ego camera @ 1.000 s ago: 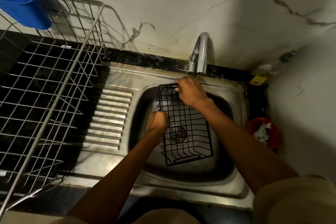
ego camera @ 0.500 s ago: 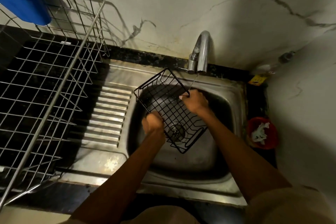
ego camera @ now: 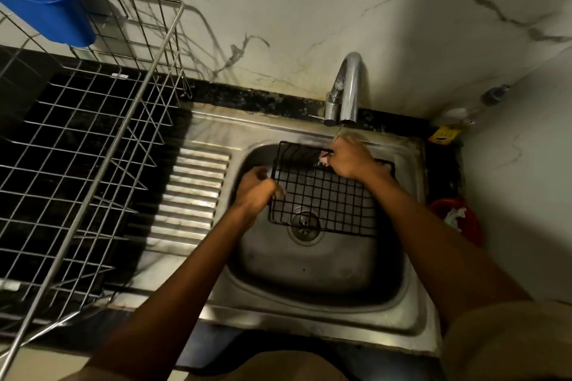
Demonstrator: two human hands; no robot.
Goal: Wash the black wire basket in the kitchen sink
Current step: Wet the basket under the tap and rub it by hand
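Basket (ego camera: pixel 325 195) held over the sink (ego camera: pixel 309 272) bowl beneath the tap (ego camera: pixel 348 86), left hand (ego camera: pixel 257 192) gripping its edge, right hand (ego camera: pixel 348 161) grasping its rim; wet wire may slip and drop.

I count one black wire basket (ego camera: pixel 325 195), one steel sink (ego camera: pixel 309 272), one chrome tap (ego camera: pixel 348 86), one silver wire dish rack (ego camera: pixel 93 148), one blue plastic tub (ego camera: pixel 46 6), one red plastic bowl (ego camera: pixel 464 219), and my two hands, left (ego camera: pixel 255 190) and right (ego camera: pixel 349 158)
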